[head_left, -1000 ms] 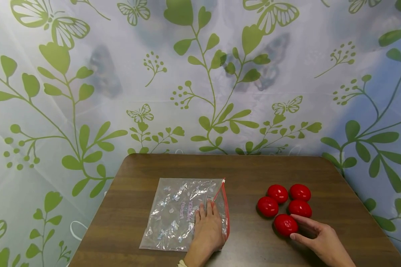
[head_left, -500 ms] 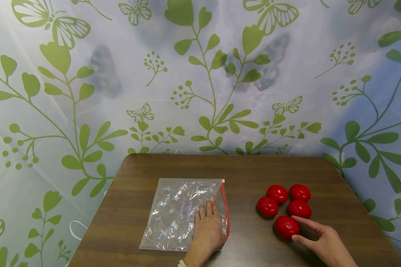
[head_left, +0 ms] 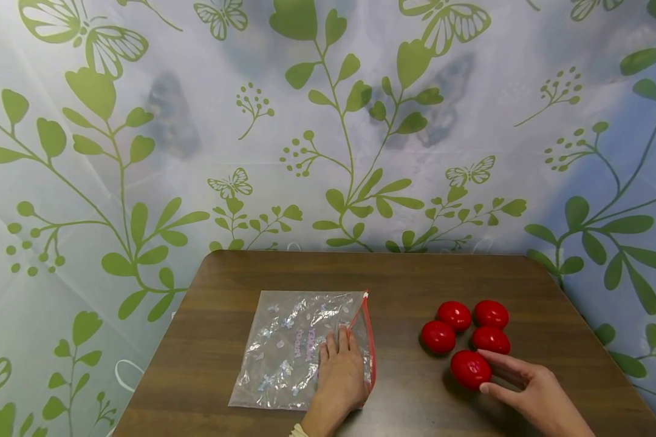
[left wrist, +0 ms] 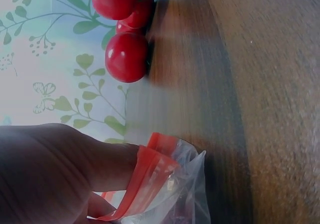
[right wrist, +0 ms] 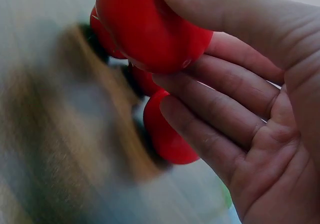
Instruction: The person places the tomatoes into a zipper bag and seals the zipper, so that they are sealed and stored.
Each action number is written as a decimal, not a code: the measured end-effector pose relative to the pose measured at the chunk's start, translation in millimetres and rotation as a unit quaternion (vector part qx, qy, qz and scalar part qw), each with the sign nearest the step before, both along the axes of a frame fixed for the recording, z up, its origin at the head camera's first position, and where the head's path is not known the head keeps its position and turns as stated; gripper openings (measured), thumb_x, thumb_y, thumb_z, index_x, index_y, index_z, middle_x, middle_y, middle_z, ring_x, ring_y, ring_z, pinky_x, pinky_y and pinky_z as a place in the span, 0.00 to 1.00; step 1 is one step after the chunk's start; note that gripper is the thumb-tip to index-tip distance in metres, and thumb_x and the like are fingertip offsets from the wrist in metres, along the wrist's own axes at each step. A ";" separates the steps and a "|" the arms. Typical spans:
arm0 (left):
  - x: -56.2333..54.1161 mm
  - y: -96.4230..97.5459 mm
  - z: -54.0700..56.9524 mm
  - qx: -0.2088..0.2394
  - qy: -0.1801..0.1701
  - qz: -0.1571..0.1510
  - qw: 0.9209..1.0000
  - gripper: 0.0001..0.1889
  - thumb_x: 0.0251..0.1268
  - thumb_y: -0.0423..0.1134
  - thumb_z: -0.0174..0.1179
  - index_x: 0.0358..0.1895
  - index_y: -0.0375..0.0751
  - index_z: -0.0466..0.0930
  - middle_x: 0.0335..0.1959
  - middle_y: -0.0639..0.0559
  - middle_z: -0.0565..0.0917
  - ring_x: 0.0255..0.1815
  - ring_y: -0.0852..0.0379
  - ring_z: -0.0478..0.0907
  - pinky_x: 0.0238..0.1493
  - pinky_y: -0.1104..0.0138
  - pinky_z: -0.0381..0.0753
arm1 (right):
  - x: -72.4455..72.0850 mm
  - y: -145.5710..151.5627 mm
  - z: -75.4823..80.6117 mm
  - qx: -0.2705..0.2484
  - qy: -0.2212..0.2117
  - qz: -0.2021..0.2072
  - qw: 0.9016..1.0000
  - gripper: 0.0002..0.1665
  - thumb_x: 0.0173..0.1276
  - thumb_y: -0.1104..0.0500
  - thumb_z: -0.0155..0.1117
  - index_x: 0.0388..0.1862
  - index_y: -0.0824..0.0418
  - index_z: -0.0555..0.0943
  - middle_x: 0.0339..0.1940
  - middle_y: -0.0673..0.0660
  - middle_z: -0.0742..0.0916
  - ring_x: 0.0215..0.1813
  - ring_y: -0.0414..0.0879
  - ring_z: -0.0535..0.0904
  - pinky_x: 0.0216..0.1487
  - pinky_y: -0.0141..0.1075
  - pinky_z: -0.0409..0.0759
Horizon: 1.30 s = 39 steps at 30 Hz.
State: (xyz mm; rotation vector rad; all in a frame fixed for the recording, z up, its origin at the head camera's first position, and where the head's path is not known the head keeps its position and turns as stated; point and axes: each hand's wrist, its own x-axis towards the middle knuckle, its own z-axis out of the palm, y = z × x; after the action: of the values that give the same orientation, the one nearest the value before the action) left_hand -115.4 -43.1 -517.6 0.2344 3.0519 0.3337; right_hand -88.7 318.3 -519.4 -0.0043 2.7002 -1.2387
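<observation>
A clear zip bag [head_left: 276, 358] with a red zip edge lies flat on the brown table, its mouth toward the right. My left hand [head_left: 340, 373] lies over the mouth side, fingers stretched on the plastic. In the left wrist view, the thumb [left wrist: 107, 159] tucks behind the red zip band [left wrist: 142, 179], which it grips with the fingers; the thumb tip is hidden. My right hand [head_left: 530, 388] pinches a glossy red tomato [head_left: 470, 369] between thumb and fingers. In the right wrist view, that tomato [right wrist: 150, 29] sits at the fingertips, the other fingers extended below it.
Several more red tomatoes [head_left: 438, 337] stand in a cluster just beyond the right hand. The table's [head_left: 306, 273] far edge runs close to a curtain [head_left: 284, 200] with green leaves and butterflies. A white loop [head_left: 126, 375] hangs left of the table.
The right hand and its tomato have shifted slightly to the right. The left hand and the bag have stayed in place, as have the other tomatoes.
</observation>
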 end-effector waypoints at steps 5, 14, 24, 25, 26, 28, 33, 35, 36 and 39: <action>-0.4 0.6 -0.4 -0.008 0.006 -0.001 1.000 0.57 0.45 0.50 0.87 0.79 0.27 0.69 0.82 0.32 0.71 0.82 0.29 0.69 0.80 0.41 0.71 | -3.0 -2.2 7.3 0.008 0.000 0.007 1.000 0.40 0.67 0.50 0.84 0.74 0.62 0.82 0.70 0.67 0.87 0.55 0.23 0.84 0.49 0.29 0.89; -0.7 1.7 -0.5 -0.018 0.001 -0.002 1.000 0.57 0.46 0.51 0.87 0.79 0.28 0.70 0.82 0.33 0.71 0.82 0.29 0.69 0.80 0.41 0.72 | -8.1 -12.5 14.9 0.011 0.026 0.020 0.999 0.39 0.66 0.49 0.84 0.73 0.58 0.84 0.69 0.64 0.88 0.56 0.24 0.85 0.53 0.36 0.91; 0.0 2.0 -1.0 -0.019 -0.003 0.000 1.000 0.56 0.46 0.51 0.87 0.79 0.28 0.70 0.82 0.33 0.71 0.82 0.29 0.69 0.80 0.41 0.71 | -14.5 -26.7 21.6 0.007 0.064 0.027 0.998 0.36 0.64 0.48 0.86 0.70 0.53 0.87 0.65 0.59 0.91 0.56 0.23 0.84 0.54 0.29 0.88; 0.0 2.0 -0.8 -0.020 -0.004 0.000 1.000 0.56 0.46 0.51 0.87 0.79 0.29 0.70 0.82 0.33 0.71 0.82 0.29 0.69 0.80 0.41 0.71 | -15.4 -28.4 22.2 0.004 0.067 0.030 0.997 0.36 0.64 0.48 0.86 0.70 0.53 0.87 0.65 0.58 0.91 0.56 0.23 0.84 0.54 0.29 0.88; 0.1 2.0 -0.5 -0.020 -0.005 0.000 1.000 0.57 0.47 0.51 0.86 0.79 0.29 0.70 0.82 0.33 0.70 0.82 0.29 0.69 0.80 0.41 0.71 | -16.5 -30.1 22.7 0.001 0.068 0.032 0.997 0.36 0.64 0.48 0.86 0.70 0.54 0.87 0.65 0.58 0.91 0.56 0.24 0.85 0.54 0.29 0.88; 0.1 2.2 -0.1 -0.022 -0.006 0.000 1.000 0.57 0.47 0.52 0.86 0.79 0.29 0.70 0.82 0.33 0.70 0.82 0.29 0.69 0.80 0.41 0.71 | -18.4 -33.0 23.2 -0.005 0.069 0.038 0.997 0.36 0.65 0.47 0.85 0.70 0.54 0.86 0.65 0.58 0.91 0.56 0.25 0.85 0.54 0.29 0.88; 0.1 2.6 -0.1 -0.022 -0.006 -0.001 1.000 0.56 0.46 0.51 0.87 0.79 0.29 0.70 0.82 0.33 0.70 0.82 0.29 0.69 0.80 0.41 0.71 | -22.6 -39.8 22.4 -0.033 0.068 0.054 0.996 0.36 0.66 0.48 0.84 0.71 0.55 0.86 0.66 0.59 0.91 0.58 0.26 0.86 0.55 0.32 0.89; 0.0 2.7 -0.5 -0.022 -0.001 -0.001 1.000 0.56 0.46 0.51 0.87 0.78 0.28 0.70 0.82 0.33 0.71 0.81 0.29 0.69 0.79 0.41 0.72 | -24.7 -43.2 22.1 -0.049 0.070 0.063 0.994 0.35 0.66 0.48 0.84 0.71 0.55 0.86 0.67 0.60 0.90 0.59 0.27 0.87 0.56 0.33 0.89; -0.1 2.8 -0.7 -0.022 0.002 -0.001 1.000 0.56 0.45 0.50 0.87 0.78 0.28 0.70 0.82 0.33 0.71 0.81 0.29 0.70 0.79 0.41 0.72 | -25.8 -45.0 22.2 -0.056 0.070 0.068 0.994 0.35 0.67 0.48 0.84 0.71 0.54 0.86 0.67 0.60 0.90 0.59 0.27 0.87 0.55 0.34 0.90; -0.9 3.2 -0.9 -0.021 0.009 0.000 1.000 0.57 0.45 0.50 0.87 0.78 0.28 0.70 0.81 0.33 0.71 0.81 0.29 0.70 0.79 0.41 0.72 | -29.4 -50.9 23.8 -0.076 0.064 0.078 0.992 0.35 0.68 0.48 0.83 0.72 0.53 0.85 0.69 0.60 0.89 0.61 0.27 0.86 0.56 0.36 0.90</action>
State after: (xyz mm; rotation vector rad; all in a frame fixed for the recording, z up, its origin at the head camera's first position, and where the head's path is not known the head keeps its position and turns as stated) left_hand -116.3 -39.9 -518.4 0.2365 3.0730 0.2678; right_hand -118.0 267.4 -495.7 -0.3185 2.6407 -1.4362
